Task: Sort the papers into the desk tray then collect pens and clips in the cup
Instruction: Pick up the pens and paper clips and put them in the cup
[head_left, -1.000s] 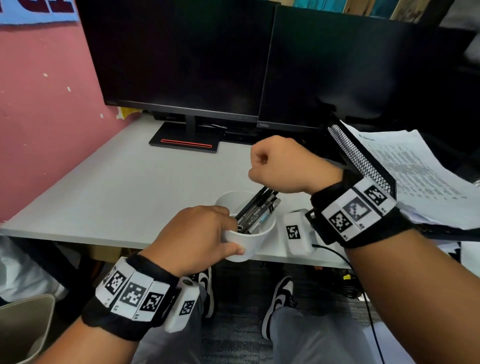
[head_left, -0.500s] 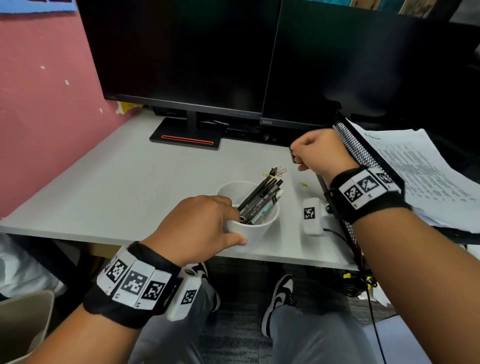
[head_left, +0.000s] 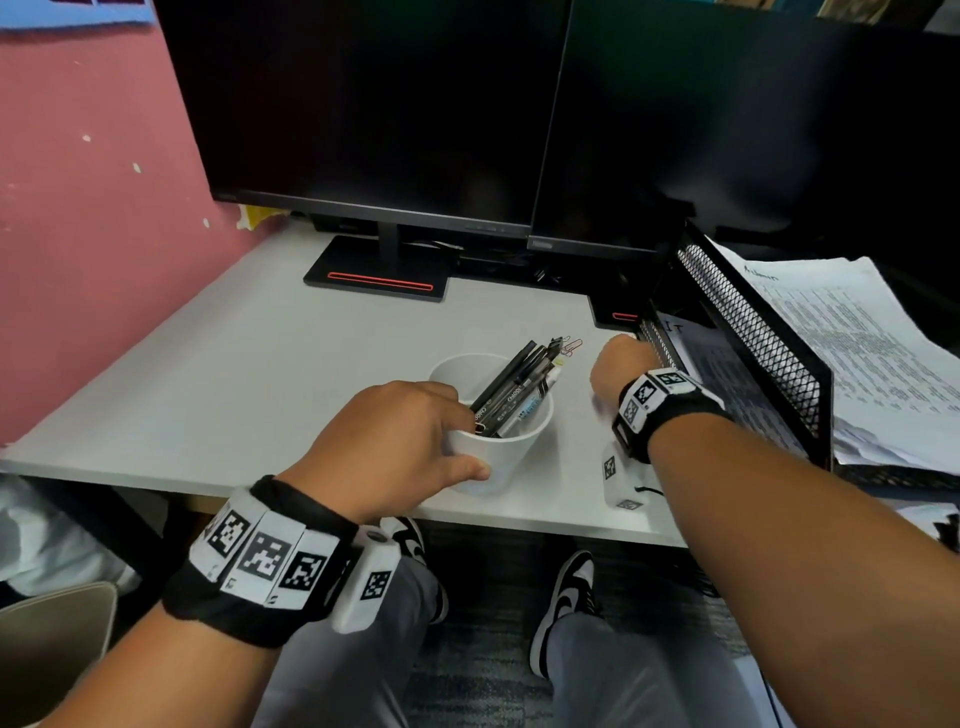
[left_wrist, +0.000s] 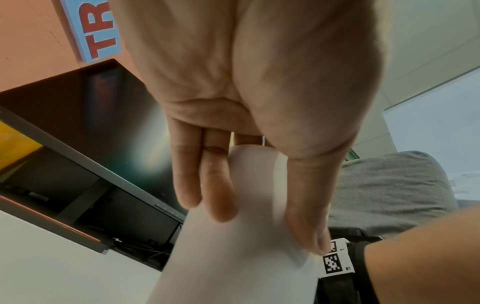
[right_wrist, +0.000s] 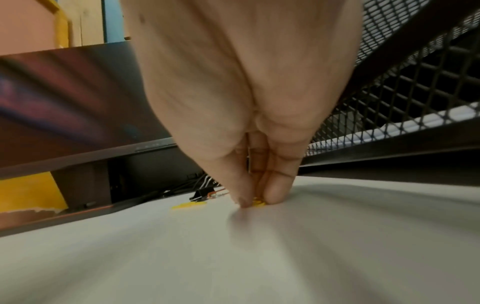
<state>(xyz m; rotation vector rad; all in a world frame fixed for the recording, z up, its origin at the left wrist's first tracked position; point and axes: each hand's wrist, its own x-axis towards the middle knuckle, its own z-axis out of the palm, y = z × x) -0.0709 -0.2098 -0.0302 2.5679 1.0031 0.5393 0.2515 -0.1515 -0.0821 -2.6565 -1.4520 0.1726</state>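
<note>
A white cup (head_left: 498, 452) stands near the desk's front edge with several black pens (head_left: 514, 389) leaning in it. My left hand (head_left: 395, 441) grips the cup (left_wrist: 233, 236), fingers and thumb wrapped round its wall. My right hand (head_left: 618, 364) is down on the desk beside the black mesh tray (head_left: 753, 332). Its thumb and fingertips (right_wrist: 253, 200) pinch a small yellow clip (right_wrist: 258, 203) lying on the desk. A second yellow clip (right_wrist: 188, 205) and a black binder clip (right_wrist: 201, 195) lie just beyond. Loose paper clips (head_left: 569, 345) rest behind the cup. Printed papers (head_left: 852, 353) lie in the tray.
Two dark monitors (head_left: 395, 114) stand along the back of the white desk (head_left: 234, 374), their bases behind the cup. A pink wall (head_left: 83, 234) closes the left side. The desk's front edge runs just under my left hand; my knees and shoes show below.
My right hand left the space above the cup, swung right toward the mesh tray, then dropped onto the desk and pinched a yellow clip. My left hand kept its grip on the cup.
</note>
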